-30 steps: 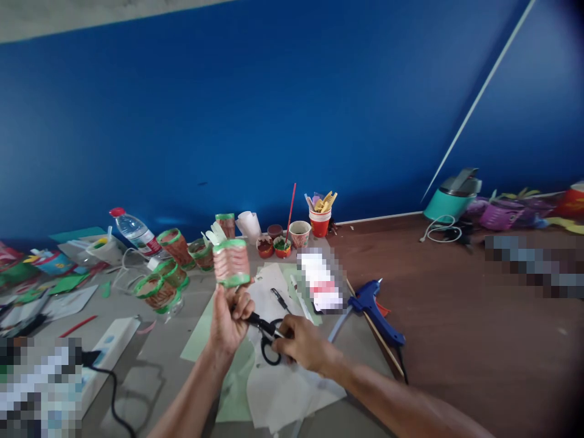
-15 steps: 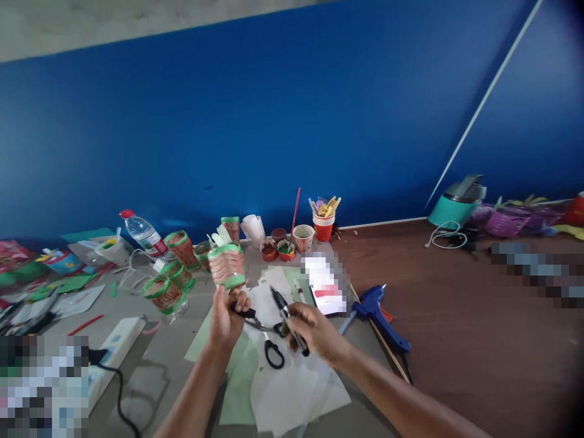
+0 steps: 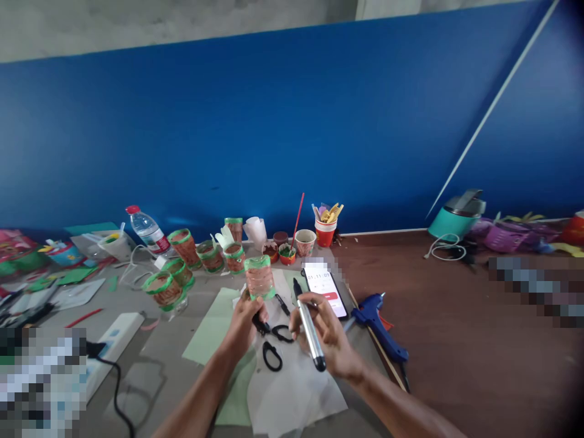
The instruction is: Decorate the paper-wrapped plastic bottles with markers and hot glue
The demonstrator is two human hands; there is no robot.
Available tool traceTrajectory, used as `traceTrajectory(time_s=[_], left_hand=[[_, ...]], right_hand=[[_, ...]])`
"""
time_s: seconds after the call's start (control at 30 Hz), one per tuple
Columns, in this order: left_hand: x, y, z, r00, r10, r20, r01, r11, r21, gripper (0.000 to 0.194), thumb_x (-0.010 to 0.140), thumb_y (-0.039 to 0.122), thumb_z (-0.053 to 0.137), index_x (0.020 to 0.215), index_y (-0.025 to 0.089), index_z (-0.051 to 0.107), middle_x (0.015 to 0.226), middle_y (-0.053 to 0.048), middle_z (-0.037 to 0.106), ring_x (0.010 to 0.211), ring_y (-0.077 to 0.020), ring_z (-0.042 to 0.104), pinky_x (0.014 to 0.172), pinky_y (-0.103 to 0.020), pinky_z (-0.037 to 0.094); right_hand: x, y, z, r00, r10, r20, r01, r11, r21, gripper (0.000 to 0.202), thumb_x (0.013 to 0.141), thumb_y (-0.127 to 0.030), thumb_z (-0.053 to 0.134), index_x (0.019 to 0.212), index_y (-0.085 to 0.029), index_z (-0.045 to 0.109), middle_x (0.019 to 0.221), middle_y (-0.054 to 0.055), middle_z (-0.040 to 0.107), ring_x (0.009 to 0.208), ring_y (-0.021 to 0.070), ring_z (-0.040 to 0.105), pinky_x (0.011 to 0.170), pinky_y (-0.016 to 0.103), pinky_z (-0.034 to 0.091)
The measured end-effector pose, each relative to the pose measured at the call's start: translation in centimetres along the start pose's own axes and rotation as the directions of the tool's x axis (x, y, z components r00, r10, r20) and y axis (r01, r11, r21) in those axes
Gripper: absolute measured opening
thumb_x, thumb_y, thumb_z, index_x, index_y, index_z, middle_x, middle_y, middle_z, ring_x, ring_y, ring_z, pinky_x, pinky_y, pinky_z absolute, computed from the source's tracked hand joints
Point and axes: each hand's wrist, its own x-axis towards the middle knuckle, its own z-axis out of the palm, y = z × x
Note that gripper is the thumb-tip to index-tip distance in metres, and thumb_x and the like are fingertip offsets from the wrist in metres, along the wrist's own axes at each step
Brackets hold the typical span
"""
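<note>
My left hand (image 3: 246, 322) is closed around the base of a small clear cup (image 3: 259, 278) with green edges and brown wavy bands, held up over the papers. A black piece that looks like a marker cap (image 3: 261, 326) is also in its fingers. My right hand (image 3: 332, 340) grips a silver marker (image 3: 311, 333), its black tip uncovered and pointing up and away, to the right of the cup. Beneath the hands, scissors (image 3: 272, 358) with black handles lie on white paper (image 3: 292, 395), their blades hidden. Green paper (image 3: 210, 328) lies partly under it.
Several brown-and-green cups (image 3: 183, 248) stand at the back left near a water bottle (image 3: 148, 230). A phone (image 3: 326, 289) lies right of the papers, beside a blue glue gun (image 3: 381, 328). A power strip (image 3: 116, 344) is at left, a red cup of cutlery (image 3: 325, 231) behind.
The cup in my left hand has come right and lower, tilted differently. My right hand has swung the marker more upright and slightly right. The view has shifted a little.
</note>
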Motion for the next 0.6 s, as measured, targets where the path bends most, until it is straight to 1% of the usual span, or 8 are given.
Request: traceTrajectory(time_s=[0.07, 0.13, 0.17, 0.23, 0.33, 0.43, 0.5, 0.6], left_hand=[[0.0, -0.2, -0.1, 1.000, 0.016, -0.013, -0.016, 0.999, 0.040, 0.035, 0.075, 0.047, 0.069, 0.083, 0.019, 0.049, 0.051, 0.008, 0.043, 0.047, -0.0074, 0.038, 0.052, -0.023, 0.035], [0.0, -0.6, -0.2, 0.999, 0.046, -0.010, -0.044, 0.994, 0.096, 0.034, 0.077, 0.047, 0.068, 0.082, 0.019, 0.049, 0.052, 0.007, 0.045, 0.048, -0.0079, 0.041, 0.053, -0.023, 0.036], [0.0, -0.8, -0.3, 0.998, 0.058, -0.003, -0.057, 0.991, 0.120, 0.034, 0.078, 0.047, 0.067, 0.084, 0.019, 0.049, 0.052, 0.007, 0.046, 0.048, -0.0082, 0.042, 0.052, -0.023, 0.036], [-0.1, -1.0, -0.3, 0.997, 0.077, 0.016, -0.079, 0.985, 0.152, 0.035, 0.078, 0.047, 0.067, 0.092, 0.019, 0.051, 0.055, 0.007, 0.047, 0.049, -0.0084, 0.043, 0.051, -0.023, 0.036], [0.0, -1.4, -0.3, 0.994, 0.099, 0.036, -0.104, 0.980, 0.172, 0.041, 0.075, 0.045, 0.071, 0.102, 0.019, 0.053, 0.060, 0.006, 0.050, 0.048, -0.0085, 0.044, 0.049, -0.023, 0.036], [0.1, -1.7, -0.2, 0.996, 0.084, 0.012, -0.085, 0.986, 0.142, 0.047, 0.069, 0.041, 0.076, 0.104, 0.020, 0.054, 0.061, 0.005, 0.053, 0.047, -0.0084, 0.044, 0.047, -0.023, 0.035], [0.2, -2.0, -0.2, 0.998, 0.067, -0.015, -0.065, 0.992, 0.110, 0.052, 0.066, 0.040, 0.079, 0.107, 0.021, 0.054, 0.061, 0.005, 0.053, 0.046, -0.0080, 0.043, 0.046, -0.023, 0.034], [0.4, -2.2, -0.4, 0.998, 0.064, -0.025, -0.061, 0.993, 0.104, 0.049, 0.067, 0.043, 0.077, 0.103, 0.021, 0.052, 0.059, 0.006, 0.052, 0.044, -0.0077, 0.043, 0.045, -0.023, 0.034]], right_hand=[[-0.5, 0.3, 0.5, 0.996, -0.015, 0.091, 0.023, 0.995, -0.095, 0.054, 0.076, -0.043, 0.072, 0.118, -0.028, 0.040, 0.084, 0.001, 0.059, 0.072, 0.0155, 0.058, 0.062, 0.027, 0.047], [-1.0, 0.8, 0.9, 0.974, -0.076, 0.214, 0.123, 0.968, -0.217, 0.054, 0.074, -0.044, 0.070, 0.117, -0.025, 0.041, 0.082, 0.001, 0.056, 0.068, 0.0146, 0.055, 0.060, 0.027, 0.045], [-1.2, 1.2, 1.1, 0.956, -0.112, 0.272, 0.196, 0.933, -0.301, 0.050, 0.075, -0.043, 0.066, 0.115, -0.024, 0.043, 0.080, 0.000, 0.055, 0.066, 0.0145, 0.054, 0.060, 0.027, 0.045], [-1.6, 2.0, 1.3, 0.911, -0.190, 0.366, 0.355, 0.812, -0.463, 0.038, 0.076, -0.037, 0.058, 0.109, -0.024, 0.046, 0.076, 0.000, 0.055, 0.066, 0.0163, 0.054, 0.065, 0.030, 0.046], [-1.9, 3.4, 1.5, 0.850, -0.270, 0.452, 0.508, 0.648, -0.568, 0.033, 0.075, -0.032, 0.055, 0.106, -0.023, 0.048, 0.070, 0.000, 0.058, 0.066, 0.0189, 0.057, 0.069, 0.032, 0.047], [-1.8, 4.4, 1.7, 0.815, -0.265, 0.516, 0.566, 0.557, -0.608, 0.033, 0.078, -0.028, 0.052, 0.110, -0.022, 0.045, 0.070, 0.000, 0.061, 0.059, 0.0173, 0.057, 0.068, 0.030, 0.047], [-1.6, 4.5, 1.8, 0.798, -0.254, 0.547, 0.589, 0.520, -0.619, 0.032, 0.079, -0.026, 0.050, 0.110, -0.022, 0.045, 0.070, 0.000, 0.063, 0.057, 0.0168, 0.057, 0.068, 0.029, 0.047], [-1.3, 3.9, 1.7, 0.819, -0.220, 0.530, 0.562, 0.494, -0.663, 0.027, 0.079, -0.023, 0.049, 0.106, -0.021, 0.049, 0.066, 0.000, 0.062, 0.058, 0.0177, 0.057, 0.067, 0.029, 0.045]])
